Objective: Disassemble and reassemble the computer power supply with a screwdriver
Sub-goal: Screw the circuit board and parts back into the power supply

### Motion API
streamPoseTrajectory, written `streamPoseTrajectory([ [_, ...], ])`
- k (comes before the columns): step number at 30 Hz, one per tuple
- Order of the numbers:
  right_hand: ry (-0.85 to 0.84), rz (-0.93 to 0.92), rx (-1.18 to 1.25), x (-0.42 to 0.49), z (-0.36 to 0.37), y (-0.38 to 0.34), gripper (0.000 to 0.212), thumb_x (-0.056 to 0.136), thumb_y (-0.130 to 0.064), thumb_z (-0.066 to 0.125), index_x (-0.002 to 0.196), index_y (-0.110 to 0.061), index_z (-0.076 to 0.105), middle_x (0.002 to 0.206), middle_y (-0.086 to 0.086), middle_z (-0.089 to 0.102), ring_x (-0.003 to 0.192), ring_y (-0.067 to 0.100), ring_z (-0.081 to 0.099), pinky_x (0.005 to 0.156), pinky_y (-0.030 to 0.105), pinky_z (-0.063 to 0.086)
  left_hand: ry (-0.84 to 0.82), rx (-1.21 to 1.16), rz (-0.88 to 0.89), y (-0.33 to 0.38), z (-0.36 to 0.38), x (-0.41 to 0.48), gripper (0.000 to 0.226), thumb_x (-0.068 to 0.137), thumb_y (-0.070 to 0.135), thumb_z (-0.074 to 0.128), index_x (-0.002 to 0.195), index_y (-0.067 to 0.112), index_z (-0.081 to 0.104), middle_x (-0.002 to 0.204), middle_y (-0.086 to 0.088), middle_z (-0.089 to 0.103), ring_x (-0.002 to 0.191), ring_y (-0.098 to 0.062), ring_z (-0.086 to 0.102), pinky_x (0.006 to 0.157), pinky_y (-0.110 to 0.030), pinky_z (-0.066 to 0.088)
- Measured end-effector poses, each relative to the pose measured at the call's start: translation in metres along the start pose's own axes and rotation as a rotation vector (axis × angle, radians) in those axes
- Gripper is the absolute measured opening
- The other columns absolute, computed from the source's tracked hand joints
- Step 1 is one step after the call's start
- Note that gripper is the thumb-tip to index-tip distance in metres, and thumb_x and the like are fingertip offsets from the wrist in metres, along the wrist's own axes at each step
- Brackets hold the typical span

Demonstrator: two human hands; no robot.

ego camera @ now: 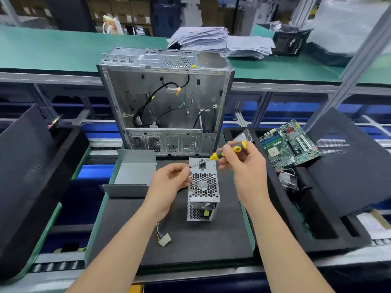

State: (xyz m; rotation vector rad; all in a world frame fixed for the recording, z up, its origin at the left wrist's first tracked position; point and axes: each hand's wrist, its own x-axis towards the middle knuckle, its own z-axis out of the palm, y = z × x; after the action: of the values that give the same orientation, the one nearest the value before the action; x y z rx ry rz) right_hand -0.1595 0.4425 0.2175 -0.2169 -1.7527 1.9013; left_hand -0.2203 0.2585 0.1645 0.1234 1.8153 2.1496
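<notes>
I see the open computer case (167, 106) standing at the far edge of the foam mat (190, 240), with the power supply (203, 187) upright just in front of it, near the mat's middle. My right hand (243, 163) grips the yellow-and-black screwdriver (222, 154) by its handle above the supply's top. My left hand (169, 180) pinches the blade tip.

Open computer case (167, 102) upright at the far edge of a dark mat (201, 240), motherboard (289, 142) in the black foam tray (325, 225) at right, paper stacks (211, 39) on the green bench (63, 51) behind.
</notes>
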Motion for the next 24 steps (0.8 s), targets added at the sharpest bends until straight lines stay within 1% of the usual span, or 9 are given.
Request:
streamPoseTrajectory([
  [4,0.010,-0.067,-0.177,-0.001,0.006,-0.011,0.012,0.096,-0.027,0.072,0.098,-0.017,0.066,0.083,0.008,0.075,0.066,0.027,0.072,0.059,0.031,0.057,-0.119,0.305,0.128,-0.002,-0.013,-0.003,0.012,0.096,0.019,0.073,0.094,0.030,0.078,0.085,0.001,0.077,0.077,-0.009,0.070,0.070,-0.020,0.055],
  [6,0.002,-0.082,-0.227,-0.002,0.010,-0.014,0.014,0.093,-0.031,0.074,0.096,-0.020,0.066,0.080,0.006,0.075,0.063,0.027,0.072,0.057,0.032,0.057,-0.151,0.402,0.150,-0.005,-0.014,-0.004,0.008,0.095,0.026,0.074,0.096,0.034,0.076,0.086,0.005,0.077,0.080,-0.012,0.071,0.076,-0.027,0.057],
  [9,-0.018,-0.084,-0.281,-0.001,0.010,-0.015,0.013,0.092,-0.034,0.074,0.094,-0.024,0.065,0.079,0.004,0.074,0.063,0.026,0.072,0.057,0.035,0.057,-0.151,0.403,0.129,-0.009,-0.012,-0.005,0.007,0.096,0.030,0.073,0.097,0.035,0.077,0.086,0.005,0.077,0.081,-0.013,0.073,0.082,-0.034,0.057],
  [13,-0.029,-0.064,-0.297,0.004,0.004,-0.015,0.013,0.093,-0.032,0.074,0.094,-0.023,0.066,0.080,0.006,0.074,0.063,0.025,0.071,0.057,0.035,0.057,-0.105,0.349,0.099,-0.010,-0.009,-0.007,0.020,0.101,0.029,0.066,0.096,0.040,0.081,0.083,0.012,0.076,0.072,-0.001,0.067,0.065,-0.013,0.048],
  [16,-0.047,-0.050,-0.296,0.007,0.001,-0.014,0.013,0.093,-0.031,0.074,0.094,-0.021,0.066,0.080,0.007,0.074,0.063,0.026,0.071,0.057,0.034,0.056,-0.094,0.284,0.064,-0.010,-0.009,-0.009,0.024,0.101,0.022,0.065,0.096,0.036,0.084,0.080,0.018,0.073,0.063,0.003,0.059,0.060,-0.010,0.046],
  [18,-0.063,-0.041,-0.306,0.010,0.001,-0.013,0.013,0.094,-0.030,0.074,0.095,-0.019,0.066,0.080,0.007,0.074,0.063,0.027,0.071,0.057,0.036,0.057,-0.073,0.222,0.030,-0.012,-0.009,-0.010,0.024,0.101,0.019,0.065,0.097,0.031,0.084,0.078,0.016,0.072,0.062,0.001,0.056,0.060,-0.012,0.045],
  [20,-0.072,-0.037,-0.313,0.012,0.000,-0.012,0.013,0.094,-0.029,0.074,0.094,-0.019,0.066,0.079,0.007,0.074,0.063,0.027,0.071,0.057,0.037,0.057,0.001,0.162,-0.011,-0.016,-0.010,-0.012,0.023,0.101,0.015,0.065,0.099,0.028,0.084,0.081,0.008,0.074,0.064,-0.004,0.057,0.060,-0.016,0.047],
  [22,-0.085,-0.037,-0.319,0.013,0.000,-0.012,0.013,0.095,-0.026,0.074,0.094,-0.017,0.066,0.078,0.006,0.074,0.062,0.026,0.071,0.056,0.038,0.057,0.111,0.118,-0.099,-0.022,-0.011,-0.013,0.018,0.100,0.011,0.065,0.103,0.020,0.080,0.095,-0.004,0.077,0.069,-0.011,0.064,0.061,-0.021,0.052],
  [24,-0.102,-0.037,-0.329,0.014,0.000,-0.012,0.012,0.095,-0.024,0.074,0.095,-0.015,0.066,0.078,0.005,0.074,0.061,0.024,0.070,0.055,0.035,0.057,0.108,0.080,-0.248,-0.026,-0.014,-0.016,0.015,0.099,0.010,0.066,0.111,0.010,0.074,0.103,-0.011,0.078,0.078,-0.019,0.073,0.065,-0.025,0.058],
])
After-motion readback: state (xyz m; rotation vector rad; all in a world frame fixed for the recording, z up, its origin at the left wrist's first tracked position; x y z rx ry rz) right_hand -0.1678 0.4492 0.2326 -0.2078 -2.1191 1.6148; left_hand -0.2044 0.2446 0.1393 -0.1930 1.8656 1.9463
